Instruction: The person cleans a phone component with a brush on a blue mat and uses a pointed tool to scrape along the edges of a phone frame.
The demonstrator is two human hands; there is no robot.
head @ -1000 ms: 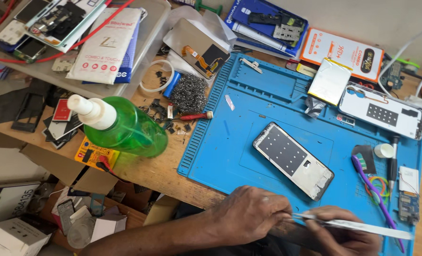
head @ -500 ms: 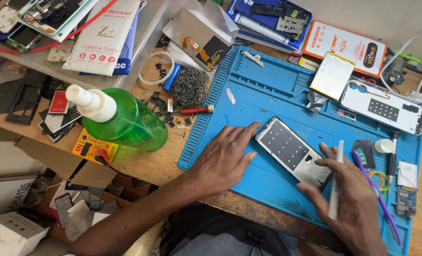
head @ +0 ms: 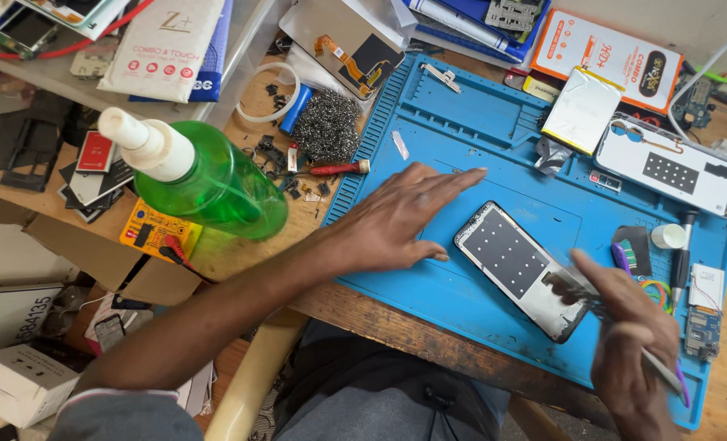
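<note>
The fingers of the right hand (head: 629, 343) are pinching narrow around a thin metal tool (head: 592, 302), looks like tweezers or a flat blade, and its tip is touching the lower right end of the opened phone frame (head: 520, 269). The hand is a bit blurred, so I can't tell exactly which tool it is. The left hand (head: 400, 224) is lying flat on the blue work mat (head: 478, 131) with the fingers stretched out wide and holding nothing, the thumb sitting just beside the upper left end of the phone frame. The frame is lying tilted in the middle of the mat, with a dark panel of pale dots facing up. Going outward, a second white phone back (head: 670, 167) and a silvery battery (head: 582, 109) are sitting near the mat's far right corner, and a screwdriver (head: 684, 253) is lying right of the frame. Off the mat on the left, a green spray bottle (head: 204, 180) is standing on the wooden bench, with a steel wool pad (head: 327, 126) beyond it.
</note>
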